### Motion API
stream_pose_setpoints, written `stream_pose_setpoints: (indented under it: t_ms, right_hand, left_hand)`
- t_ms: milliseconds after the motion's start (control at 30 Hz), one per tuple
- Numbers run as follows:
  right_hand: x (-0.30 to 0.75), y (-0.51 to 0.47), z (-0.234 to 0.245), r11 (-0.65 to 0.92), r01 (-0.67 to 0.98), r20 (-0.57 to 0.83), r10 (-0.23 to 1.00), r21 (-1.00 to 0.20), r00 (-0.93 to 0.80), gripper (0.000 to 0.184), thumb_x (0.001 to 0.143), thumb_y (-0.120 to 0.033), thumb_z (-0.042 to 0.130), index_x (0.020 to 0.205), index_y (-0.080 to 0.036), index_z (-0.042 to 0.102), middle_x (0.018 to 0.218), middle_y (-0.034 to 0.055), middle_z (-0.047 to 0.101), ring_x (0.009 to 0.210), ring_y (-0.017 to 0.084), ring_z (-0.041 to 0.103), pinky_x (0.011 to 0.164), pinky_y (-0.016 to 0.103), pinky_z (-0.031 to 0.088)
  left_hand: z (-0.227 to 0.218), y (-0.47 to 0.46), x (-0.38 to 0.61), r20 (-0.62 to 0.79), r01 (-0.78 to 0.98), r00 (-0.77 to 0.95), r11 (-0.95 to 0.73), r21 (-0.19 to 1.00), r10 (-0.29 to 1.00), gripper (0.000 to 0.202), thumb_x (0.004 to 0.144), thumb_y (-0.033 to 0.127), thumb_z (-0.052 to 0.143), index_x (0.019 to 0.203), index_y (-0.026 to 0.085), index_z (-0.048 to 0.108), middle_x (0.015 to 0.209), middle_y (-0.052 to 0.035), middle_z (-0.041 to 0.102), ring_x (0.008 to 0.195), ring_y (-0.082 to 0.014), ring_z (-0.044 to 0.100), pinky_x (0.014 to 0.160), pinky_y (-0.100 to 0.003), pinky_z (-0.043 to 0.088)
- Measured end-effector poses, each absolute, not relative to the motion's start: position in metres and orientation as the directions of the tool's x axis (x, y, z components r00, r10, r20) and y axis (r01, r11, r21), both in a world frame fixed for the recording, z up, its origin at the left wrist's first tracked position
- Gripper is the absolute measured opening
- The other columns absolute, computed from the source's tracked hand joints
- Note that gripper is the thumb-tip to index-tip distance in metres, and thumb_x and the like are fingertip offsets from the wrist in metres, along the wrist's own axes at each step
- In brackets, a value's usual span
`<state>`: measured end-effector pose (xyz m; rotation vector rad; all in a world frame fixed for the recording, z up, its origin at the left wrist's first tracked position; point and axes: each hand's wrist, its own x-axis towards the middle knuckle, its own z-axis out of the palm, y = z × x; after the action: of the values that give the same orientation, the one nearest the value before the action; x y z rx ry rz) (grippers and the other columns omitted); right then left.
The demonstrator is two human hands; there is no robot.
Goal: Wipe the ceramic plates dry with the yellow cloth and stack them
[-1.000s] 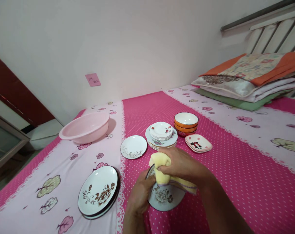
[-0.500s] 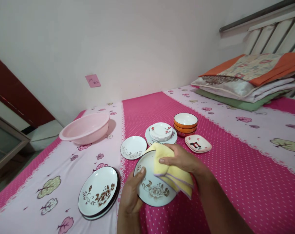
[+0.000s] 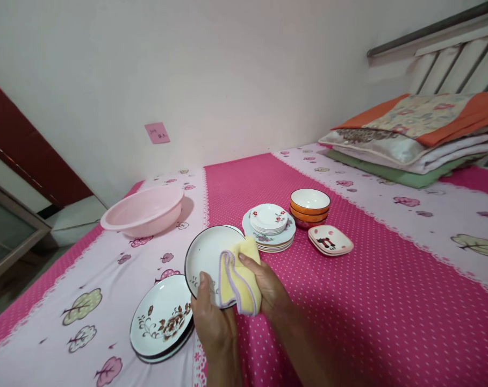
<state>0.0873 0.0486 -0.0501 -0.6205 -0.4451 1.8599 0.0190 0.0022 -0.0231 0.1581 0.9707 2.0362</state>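
Note:
My left hand (image 3: 215, 322) grips the lower edge of a white dark-rimmed plate (image 3: 206, 250), thumb on its face, the plate tilted up. A folded yellow cloth (image 3: 242, 277) with a purple hem is pinched in my right hand (image 3: 266, 282) and lies against the plate's right side, covering part of its floral print. Behind the held plate, another white plate (image 3: 232, 229) shows only its far rim. To the left sits a stack of brown-flowered plates (image 3: 161, 314). Beyond my hands is a stack of small red-flowered plates (image 3: 268, 217) on larger patterned plates (image 3: 276, 247).
Orange bowls (image 3: 309, 207) stand stacked behind square cat-print dishes (image 3: 330, 240). A pink basin (image 3: 145, 212) rests at the back left. Folded bedding and a cushion (image 3: 389, 142) lie at the far right. A pink note (image 3: 157, 133) is on the wall.
The held plate has moved left and up and now covers most of the single plate behind it. My right hand and the cloth have shifted left and down across its face.

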Motion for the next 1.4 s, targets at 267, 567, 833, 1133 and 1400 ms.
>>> stream_pose_setpoints:
  t_ms: [267,567,833,1133,1400]
  right_hand:
    - [0.146,0.063,-0.036,-0.162,-0.574,-0.072,0.982,-0.803,-0.177,0.054,0.065,-0.037,0.094,0.110,-0.016,0.074,0.102,0.0079,0.081,0.088,0.026,0.077,0.086,0.039,0.059]
    - [0.176,0.057,-0.024,-0.158,-0.368,-0.030,0.943,-0.916,-0.331,0.048,0.070,-0.036,0.090,0.111,-0.017,0.074,0.103,0.0080,0.081,0.084,0.025,0.076,0.078,0.037,0.059]
    - [0.145,0.050,-0.018,-0.232,-0.570,-0.036,0.942,-0.788,-0.333,0.055,0.072,-0.035,0.088,0.121,-0.019,0.069,0.109,0.0089,0.080,0.090,0.028,0.077,0.082,0.040,0.061]
    - [0.109,0.051,-0.038,-0.355,-0.636,-0.145,0.922,-0.685,-0.358,0.060,0.066,-0.038,0.089,0.118,-0.019,0.066,0.110,0.0086,0.081,0.099,0.032,0.077,0.085,0.043,0.063]
    - [0.169,0.055,-0.020,-0.224,-0.412,-0.084,0.940,-0.883,-0.332,0.049,0.069,-0.037,0.087,0.112,-0.018,0.074,0.102,0.0085,0.082,0.088,0.029,0.077,0.081,0.041,0.061]
  left_hand:
    - [-0.021,-0.001,0.003,-0.190,-0.685,-0.416,-0.169,0.709,0.889,0.042,0.087,0.024,0.077,0.128,0.017,0.071,0.113,-0.0099,0.081,0.111,-0.0259,0.075,0.102,-0.036,0.058]
    - [-0.018,-0.003,-0.003,-0.260,-0.527,-0.327,0.053,0.848,0.908,0.046,0.083,0.038,0.085,0.122,0.016,0.075,0.102,-0.0125,0.082,0.103,-0.0307,0.077,0.095,-0.043,0.061]
    - [-0.024,-0.001,0.002,-0.240,-0.644,-0.486,-0.159,0.748,0.840,0.041,0.094,0.036,0.071,0.131,0.018,0.070,0.106,-0.0107,0.082,0.093,-0.0262,0.079,0.092,-0.040,0.063]
    - [-0.027,0.002,0.012,-0.216,-0.590,-0.644,-0.296,0.752,0.734,0.042,0.101,0.041,0.062,0.138,0.022,0.066,0.119,-0.0078,0.079,0.111,-0.0269,0.075,0.097,-0.039,0.061]
    - [-0.018,-0.001,0.000,-0.248,-0.689,-0.273,-0.009,0.724,0.929,0.035,0.092,0.028,0.074,0.122,0.012,0.073,0.112,-0.0141,0.080,0.114,-0.0297,0.074,0.105,-0.040,0.056]
